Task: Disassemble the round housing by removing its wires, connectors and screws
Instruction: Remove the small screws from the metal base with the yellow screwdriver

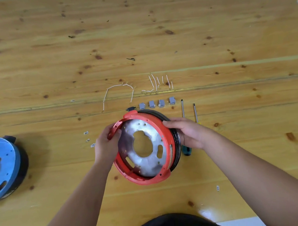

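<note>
With wires [123, 91] and 4 connectors [157, 103] already laid out on the far side of the table [210, 35], the task looks nearly done. Housing [144, 149] sits tilted at near centre; left hand [105, 145] grips its left rim, right hand [187, 133] clasps the right edge. Screws left? Can't tell. Screwdrivers [182, 110] lie just right.

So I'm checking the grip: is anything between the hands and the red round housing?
Nothing visible: the left hand grips the red round housing at its left rim, the right hand holds its right edge.
</note>
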The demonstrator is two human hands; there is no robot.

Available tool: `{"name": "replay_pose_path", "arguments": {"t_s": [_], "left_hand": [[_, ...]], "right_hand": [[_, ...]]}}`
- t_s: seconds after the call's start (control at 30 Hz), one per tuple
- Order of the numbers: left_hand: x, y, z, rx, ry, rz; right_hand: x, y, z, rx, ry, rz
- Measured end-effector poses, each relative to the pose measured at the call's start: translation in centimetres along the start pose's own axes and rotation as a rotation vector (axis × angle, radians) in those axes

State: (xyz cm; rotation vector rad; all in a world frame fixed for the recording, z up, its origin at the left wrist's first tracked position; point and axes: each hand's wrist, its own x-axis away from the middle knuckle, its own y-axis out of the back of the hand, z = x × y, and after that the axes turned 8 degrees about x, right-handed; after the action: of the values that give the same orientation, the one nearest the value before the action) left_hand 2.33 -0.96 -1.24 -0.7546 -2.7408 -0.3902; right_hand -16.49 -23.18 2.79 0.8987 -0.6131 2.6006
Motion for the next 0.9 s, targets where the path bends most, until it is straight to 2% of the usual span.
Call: {"name": "replay_pose_path", "arguments": {"t_s": [0.07, 0.13, 0.23, 0.33, 0.4, 0.53, 0.6, 0.77, 0.9], "left_hand": [[0.0, 0.0, -0.5, 0.245, 0.061, 0.032], [-0.1, 0.3, -1.2, 0.396, 0.134, 0.109], [-0.6, 1.4, -1.9, 0.591, 0.264, 0.209], [-0.9, 2.1, -2.3, 0.736, 0.318, 0.233], [-1.0, 2.2, -2.3, 0.688, 0.318, 0.233], [-0.9, 1.6, -1.6, 0.419, 0.295, 0.29], [-1.0, 1.5, -0.5, 0.351, 0.302, 0.242], [-0.3, 0.6, 1.8, 0.137, 0.297, 0.199], [0.2, 0.4, 2.5, -0.027, 0.281, 0.159]], "right_hand": [[0.4, -0.4, 1.4, 0.023, 0.065, 0.001], [0.9, -0.9, 2.7, 0.145, 0.142, 0.005], [2.0, -2.0, 4.0, 0.541, 0.261, 0.019], [2.6, -3.8, 3.7, 0.952, 0.388, -0.025], [2.8, -4.9, 2.8, 1.094, 0.446, -0.004], [2.5, -6.1, -0.3, 1.458, 0.595, 0.03], [2.0, -6.4, -2.4, 1.593, 0.676, 0.035], [0.2, -6.5, -7.1, 1.794, 0.639, 0.073], [-0.7, -6.6, -9.3, 1.819, 0.62, 0.062]]}}
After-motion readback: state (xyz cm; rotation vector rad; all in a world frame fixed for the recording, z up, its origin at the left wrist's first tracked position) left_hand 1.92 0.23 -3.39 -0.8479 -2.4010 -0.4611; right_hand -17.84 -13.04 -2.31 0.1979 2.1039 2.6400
